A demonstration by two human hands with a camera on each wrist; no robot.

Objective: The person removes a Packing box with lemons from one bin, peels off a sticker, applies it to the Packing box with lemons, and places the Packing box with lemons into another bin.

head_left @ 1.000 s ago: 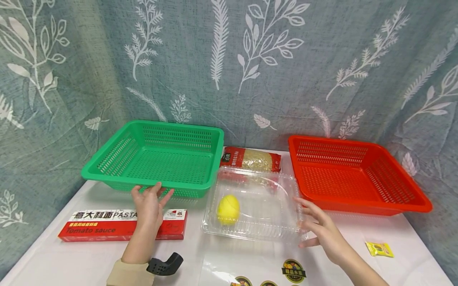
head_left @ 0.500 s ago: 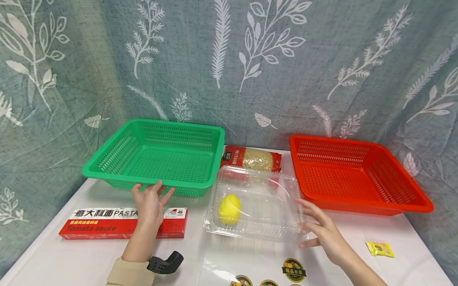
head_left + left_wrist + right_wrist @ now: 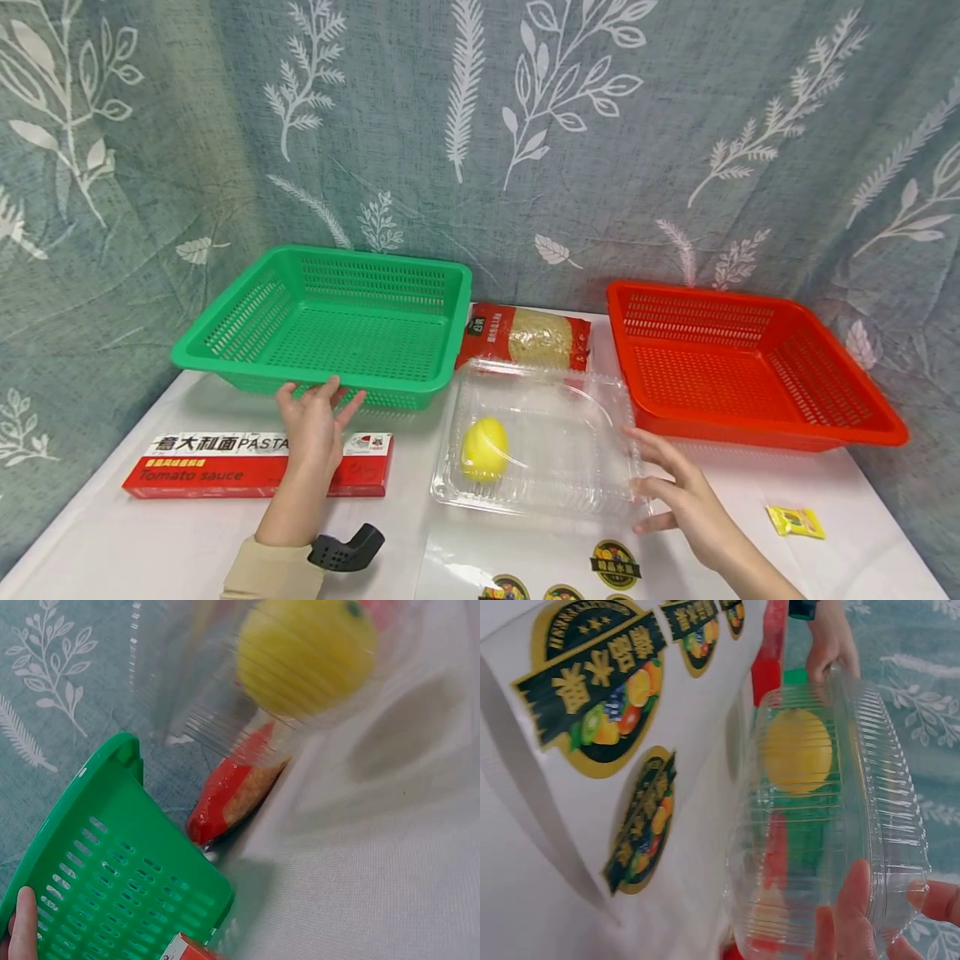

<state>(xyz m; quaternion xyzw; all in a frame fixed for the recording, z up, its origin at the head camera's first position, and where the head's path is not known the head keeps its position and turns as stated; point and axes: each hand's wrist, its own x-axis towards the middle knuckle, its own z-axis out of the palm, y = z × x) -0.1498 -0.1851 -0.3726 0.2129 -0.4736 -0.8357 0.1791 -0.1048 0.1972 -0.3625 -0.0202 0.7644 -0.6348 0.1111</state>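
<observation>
My right hand (image 3: pixel 678 492) pinches the right edge of a clear plastic clamshell box (image 3: pixel 558 450), thumb and fingers on either side of its rim in the right wrist view. Inside the box's left part sits a yellow lemon (image 3: pixel 485 450). In the left wrist view the box hangs above the table, its shadow apart from it. My left hand (image 3: pixel 311 425) has its fingers spread at the near rim of a green perforated basket (image 3: pixel 375 384). A finger (image 3: pixel 25 926) lies over that rim in the left wrist view.
A red pasta box (image 3: pixel 195 477) lies under my left forearm. Behind the clear box is a red noodle packet (image 3: pixel 540 337). At the right stand a red basket (image 3: pixel 750 425) and a yellow sachet (image 3: pixel 795 522). A sticker sheet (image 3: pixel 465 554) lies at the front.
The clear box, with the lemon inside, has come slightly toward me and down in my right hand. My left hand stays at the green basket's rim. The view has shifted a little.
</observation>
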